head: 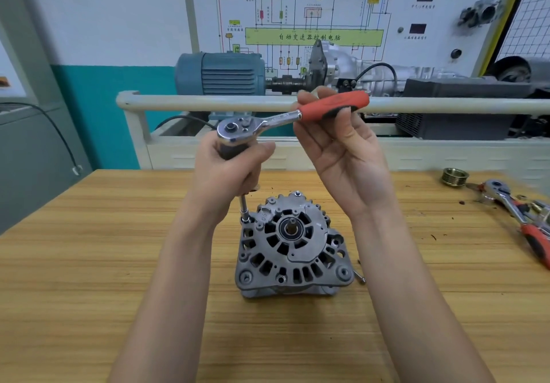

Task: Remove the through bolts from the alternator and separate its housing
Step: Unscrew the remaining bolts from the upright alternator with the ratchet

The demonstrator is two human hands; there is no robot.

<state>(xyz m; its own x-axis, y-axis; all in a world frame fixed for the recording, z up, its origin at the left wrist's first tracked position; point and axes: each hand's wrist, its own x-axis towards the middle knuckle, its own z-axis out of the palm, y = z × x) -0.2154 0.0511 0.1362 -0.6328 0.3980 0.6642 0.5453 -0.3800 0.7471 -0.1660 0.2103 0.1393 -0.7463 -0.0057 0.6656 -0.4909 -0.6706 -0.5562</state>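
Left hand (230, 171) up above the desk (89, 263), fingers wrapped round the dark extension just under the ratchet head (235, 128). I read that as a firm grasp. The thin extension shaft (243, 207) drops out below the hand, nearly upright, and its socket end sits on a bolt at the upper-left corner of the alternator (293, 245); the bolt itself is hidden under the socket.

Alternator stands on the desk at centre, between the two forearms, shaft end facing up, bearing and vent slots visible. Housing halves look joined. A loose bolt (360, 272) lies on the desk just beside its right lower edge.

Ratchet (268, 122) runs from the head rightward and slightly up to an orange handle (333, 105). Right hand (342, 150) grasps that handle, palm toward me, fingers curled over the far side and thumb at the near side.

Far right of the desk: a brass-coloured grooved pulley (454, 176), then a second ratchet with an orange grip (518, 216) lying at an angle, small bits around it too blurred to name. Both well apart from the alternator.
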